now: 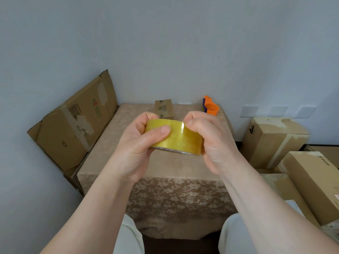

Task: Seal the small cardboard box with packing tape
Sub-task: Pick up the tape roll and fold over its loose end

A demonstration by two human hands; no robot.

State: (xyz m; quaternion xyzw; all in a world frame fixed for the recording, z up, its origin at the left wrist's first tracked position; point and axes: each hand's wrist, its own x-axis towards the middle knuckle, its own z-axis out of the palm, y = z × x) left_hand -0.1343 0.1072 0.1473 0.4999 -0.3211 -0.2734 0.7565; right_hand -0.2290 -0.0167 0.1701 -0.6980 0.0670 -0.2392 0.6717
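We hold the roll of packing tape (176,137) above the counter (183,167) in both hands. Our left hand (139,143) has its grip clamped round the roll's left side, thumb across the outer face, and our right hand (211,142) has its grip curled over the right side. The small cardboard box (164,109) stands near the counter's far edge, with an orange dispenser (211,107) to its right.

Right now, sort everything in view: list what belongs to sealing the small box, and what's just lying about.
For the job: tape roll, gripped by left hand and right hand; small cardboard box on the table.

Lying about: flattened cardboard leaning at the left wall; stacked boxes on the right; orange plastic piece, purpose unclear.
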